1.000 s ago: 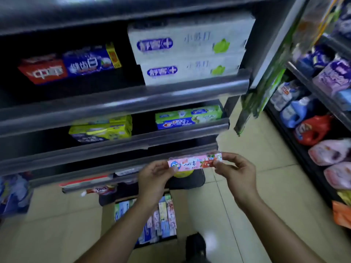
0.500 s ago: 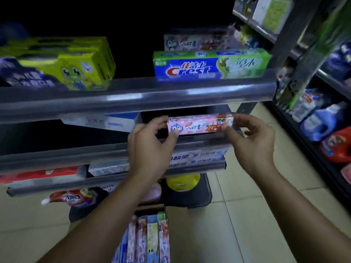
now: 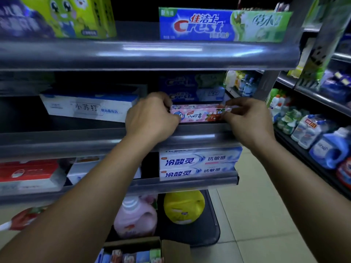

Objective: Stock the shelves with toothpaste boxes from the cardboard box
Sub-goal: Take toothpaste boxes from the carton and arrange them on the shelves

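A pink toothpaste box [image 3: 199,114] lies lengthwise at the front of the middle grey shelf [image 3: 199,130], in front of dim blue Crest boxes [image 3: 191,88]. My left hand [image 3: 152,116] grips its left end and my right hand [image 3: 248,118] pinches its right end. Whether the box rests on the shelf or hangs just above it is unclear. The cardboard box [image 3: 144,249] stands on the floor at the bottom edge, with several colourful toothpaste boxes upright in it.
A Crest box [image 3: 224,25] and green children's packs [image 3: 76,16] sit on the shelf above. White-blue boxes [image 3: 197,164] fill the shelf below, a white box [image 3: 89,107] lies left. Pink and yellow bottles [image 3: 184,205] stand at floor level. Detergent bottles [image 3: 330,147] line the right aisle shelves.
Both hands carried the pink box up from waist height and forward onto the middle shelf's front. My view has closed in on the shelves.
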Motion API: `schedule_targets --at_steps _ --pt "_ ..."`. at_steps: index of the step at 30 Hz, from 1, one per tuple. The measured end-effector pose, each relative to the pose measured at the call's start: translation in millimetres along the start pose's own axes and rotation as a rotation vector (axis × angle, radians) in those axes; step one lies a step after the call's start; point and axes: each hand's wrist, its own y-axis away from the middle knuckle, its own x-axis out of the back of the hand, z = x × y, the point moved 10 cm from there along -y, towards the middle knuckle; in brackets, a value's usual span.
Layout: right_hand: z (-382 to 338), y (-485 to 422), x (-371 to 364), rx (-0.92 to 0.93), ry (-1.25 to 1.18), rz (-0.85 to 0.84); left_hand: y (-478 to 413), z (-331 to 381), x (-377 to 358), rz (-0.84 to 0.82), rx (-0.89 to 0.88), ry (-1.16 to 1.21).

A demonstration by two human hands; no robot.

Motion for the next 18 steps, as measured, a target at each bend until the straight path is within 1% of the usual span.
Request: schedule_targets --at_steps 7,11,15,18 --pt "-2.5 6.3 2.9 0.039 -0.070 -0.006 4.4 3.2 7.2 0.023 -0.038 0.032" --pt "-2.4 7.0 1.4 0.038 -0.045 -0.021 2.2 3.0 -0.4 -0.059 -0.012 0.019" --pt "3.0 2.5 4.2 0.009 -0.077 0.007 2.9 2.1 2.2 -0.047 0.002 0.054" --pt "7.1 0.8 5.2 0.020 -0.075 0.038 4.7 1.6 3.1 -0.033 -0.021 0.012"
